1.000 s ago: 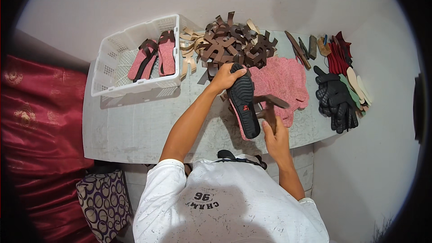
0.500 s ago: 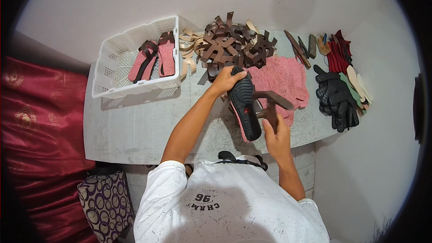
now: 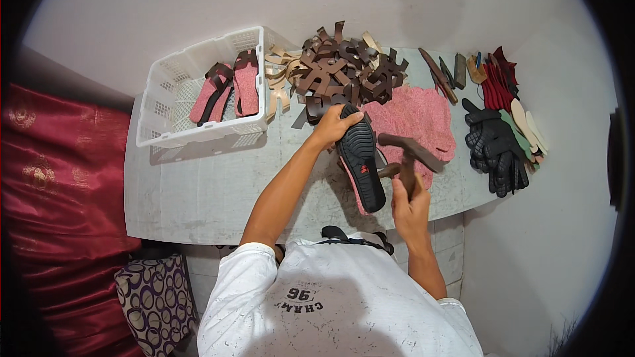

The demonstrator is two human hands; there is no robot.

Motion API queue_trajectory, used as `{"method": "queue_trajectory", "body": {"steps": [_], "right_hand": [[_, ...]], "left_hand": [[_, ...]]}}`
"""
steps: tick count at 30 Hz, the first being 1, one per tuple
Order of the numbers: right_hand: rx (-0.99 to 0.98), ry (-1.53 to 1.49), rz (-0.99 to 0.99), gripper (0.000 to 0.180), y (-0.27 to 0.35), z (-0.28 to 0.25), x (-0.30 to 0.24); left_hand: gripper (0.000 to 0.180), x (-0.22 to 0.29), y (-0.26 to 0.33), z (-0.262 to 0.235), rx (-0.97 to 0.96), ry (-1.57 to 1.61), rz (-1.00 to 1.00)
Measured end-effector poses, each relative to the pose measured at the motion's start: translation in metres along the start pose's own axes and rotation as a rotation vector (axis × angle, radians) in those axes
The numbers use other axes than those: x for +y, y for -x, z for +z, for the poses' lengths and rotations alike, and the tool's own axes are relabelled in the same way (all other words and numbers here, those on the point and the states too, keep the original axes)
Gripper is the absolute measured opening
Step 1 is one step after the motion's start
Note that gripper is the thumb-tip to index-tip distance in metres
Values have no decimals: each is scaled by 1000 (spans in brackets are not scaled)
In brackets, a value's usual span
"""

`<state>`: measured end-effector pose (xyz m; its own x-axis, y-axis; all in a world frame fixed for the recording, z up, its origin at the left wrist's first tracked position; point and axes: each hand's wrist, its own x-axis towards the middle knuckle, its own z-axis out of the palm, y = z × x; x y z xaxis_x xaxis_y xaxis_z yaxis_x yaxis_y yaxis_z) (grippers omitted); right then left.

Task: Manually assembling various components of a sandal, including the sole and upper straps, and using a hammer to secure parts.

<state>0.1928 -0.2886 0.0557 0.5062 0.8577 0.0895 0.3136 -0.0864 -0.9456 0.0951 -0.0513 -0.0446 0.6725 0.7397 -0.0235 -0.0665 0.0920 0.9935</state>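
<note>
Left hand (image 3: 329, 131): grip closed on toe end of black sole (image 3: 361, 157), sole-up on tabletop (image 3: 198, 185).
Right hand (image 3: 410, 201): grip closed on hammer (image 3: 405, 155) handle, head just right of sole.
Strap pile (image 3: 344, 73): beyond left hand.

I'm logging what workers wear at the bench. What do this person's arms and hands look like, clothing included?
Both forearms are bare, and the left hand and right hand wear no gloves, rings or watch that I can see. Short white sleeves of a speckled T-shirt end above the elbows.
</note>
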Motion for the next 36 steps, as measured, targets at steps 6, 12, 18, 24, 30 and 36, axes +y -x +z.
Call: {"method": "queue_trajectory", "body": {"steps": [6,12,18,24,30,36], "right_hand": [[-61,347,-68,20,3,23,29],[-100,129,80,20,-6,3,5],[52,169,-230,22,6,10,-3],[-99,297,11,20,-1,19,18],[17,74,-173,22,-1,2,-12],[16,327,-216,19,-4,34,46]], "left_hand": [[21,8,-1,4,-6,1,-15],[22,10,5,-1,3,-26,26],[22,24,15,6,-39,-73,35],[25,3,18,2,66,80,-8],[23,-7,17,-1,45,46,-18],[23,-2,16,0,32,42,-44]]}}
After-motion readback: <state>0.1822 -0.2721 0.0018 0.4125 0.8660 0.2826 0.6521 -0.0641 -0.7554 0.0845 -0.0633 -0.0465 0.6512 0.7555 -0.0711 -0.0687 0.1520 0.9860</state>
